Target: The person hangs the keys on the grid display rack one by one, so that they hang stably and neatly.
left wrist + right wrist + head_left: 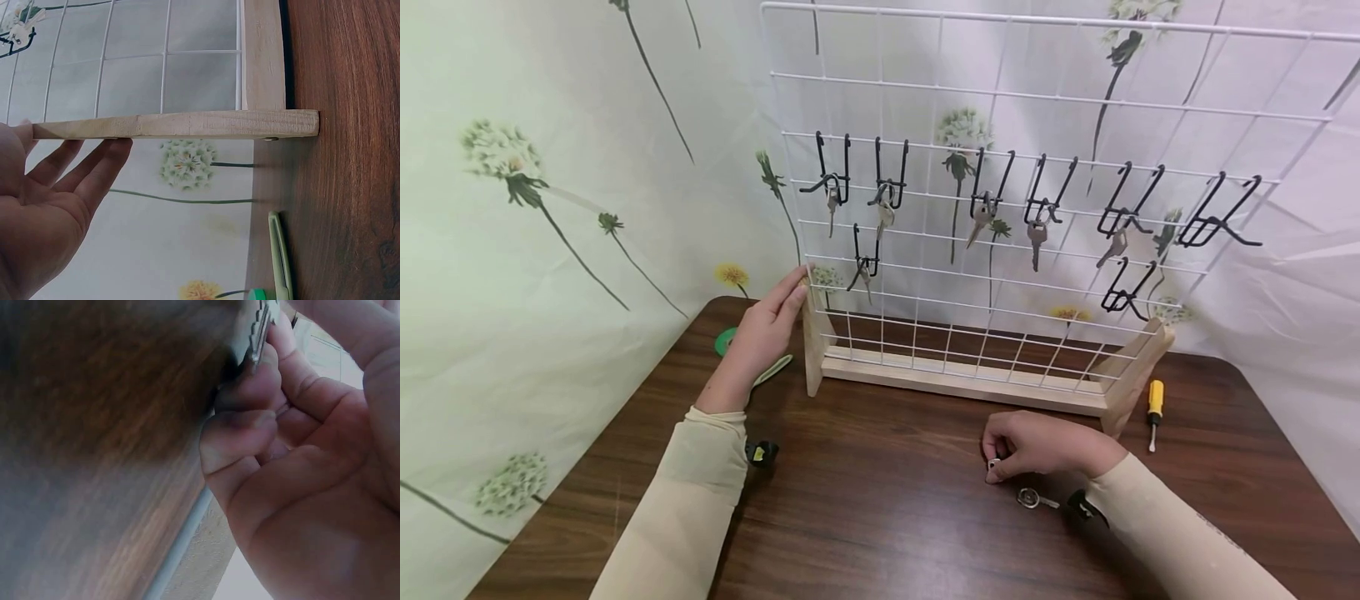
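Observation:
My left hand (767, 329) holds the upper end of the left wooden side piece (187, 124) of a white wire grid rack (917, 283). In the left wrist view, several fingertips (119, 147) rest against its outer face. Low over the brown table, my right hand (1037, 442) pinches a small metal key (260, 331), its toothed blade visible in the right wrist view; the fingers partly hide it. Just in front of that hand lies another key on a ring (1030, 498). Keys (1037, 242) hang from several black hooks (988, 179) on the grid.
Two black hooks, one at far right (1217, 221) and one lower (1123, 296), carry no key. A yellow-handled screwdriver (1154, 408) lies right of the rack. Left of it are a green round object (725, 341) and a pale green strip-like item (280, 256).

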Available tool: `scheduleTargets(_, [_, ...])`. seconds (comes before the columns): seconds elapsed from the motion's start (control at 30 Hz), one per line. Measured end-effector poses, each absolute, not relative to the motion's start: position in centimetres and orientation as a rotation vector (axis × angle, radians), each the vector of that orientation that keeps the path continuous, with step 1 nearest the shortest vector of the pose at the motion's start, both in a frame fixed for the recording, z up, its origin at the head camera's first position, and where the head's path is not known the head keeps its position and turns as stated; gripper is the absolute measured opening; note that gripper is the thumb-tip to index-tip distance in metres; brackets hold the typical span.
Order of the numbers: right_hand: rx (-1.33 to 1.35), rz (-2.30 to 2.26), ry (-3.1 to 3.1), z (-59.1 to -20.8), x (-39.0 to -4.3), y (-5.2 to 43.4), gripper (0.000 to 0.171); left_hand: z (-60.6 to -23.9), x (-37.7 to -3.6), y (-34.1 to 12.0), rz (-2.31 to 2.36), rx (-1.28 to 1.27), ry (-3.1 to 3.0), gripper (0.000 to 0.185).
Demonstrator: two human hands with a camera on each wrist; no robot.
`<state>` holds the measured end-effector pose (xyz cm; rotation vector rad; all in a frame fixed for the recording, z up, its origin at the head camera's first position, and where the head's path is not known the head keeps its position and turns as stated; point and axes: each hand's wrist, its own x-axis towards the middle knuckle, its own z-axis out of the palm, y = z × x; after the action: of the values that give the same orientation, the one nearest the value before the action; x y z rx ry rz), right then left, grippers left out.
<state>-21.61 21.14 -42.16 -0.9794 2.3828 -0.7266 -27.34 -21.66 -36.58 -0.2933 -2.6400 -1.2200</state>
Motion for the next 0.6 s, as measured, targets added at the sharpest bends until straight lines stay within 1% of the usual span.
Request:
scheduleTargets(0.37, [-0.925, -0.788, 2.374, -42.87, -21.56, 21.61, 0.028, -36.49, -27.27, -21.64, -1.233, -0.298, -2.633, 0.054])
scheduleTargets(0.6, [-0.982, -0.72, 2.396, -42.64, -21.02, 21.62, 0.027, -36.51, -27.27, -21.67, -1.236, -0.298, -2.636, 0.054])
